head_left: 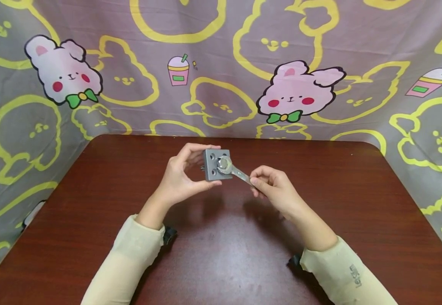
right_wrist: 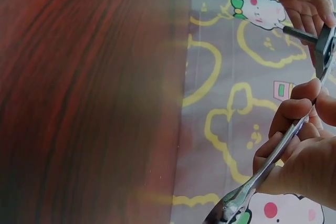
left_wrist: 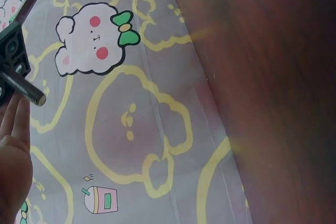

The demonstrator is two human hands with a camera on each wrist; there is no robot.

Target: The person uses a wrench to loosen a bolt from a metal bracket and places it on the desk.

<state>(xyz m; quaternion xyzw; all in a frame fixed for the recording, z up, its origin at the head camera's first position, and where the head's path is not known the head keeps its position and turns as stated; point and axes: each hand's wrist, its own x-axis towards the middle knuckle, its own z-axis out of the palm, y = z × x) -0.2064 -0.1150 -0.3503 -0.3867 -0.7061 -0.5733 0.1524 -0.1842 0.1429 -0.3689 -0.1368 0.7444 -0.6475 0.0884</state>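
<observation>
Your left hand soundly grips the rigid-looking plate by its edges. At four o'clock, your right hand pinches the likely slick wrench handle.

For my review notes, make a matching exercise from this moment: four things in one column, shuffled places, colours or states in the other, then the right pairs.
Things
1. Square plate
2. Wrench
3. Bolt
4. Table

Places, colours, states
A. Dark reddish-brown, below both hands
B. Threaded, jutting from the plate's side away from the wrench
C. Between thumb and fingers of the left grip
D. Pinched in the right grip

Pairs: 1-C, 2-D, 3-B, 4-A
</observation>
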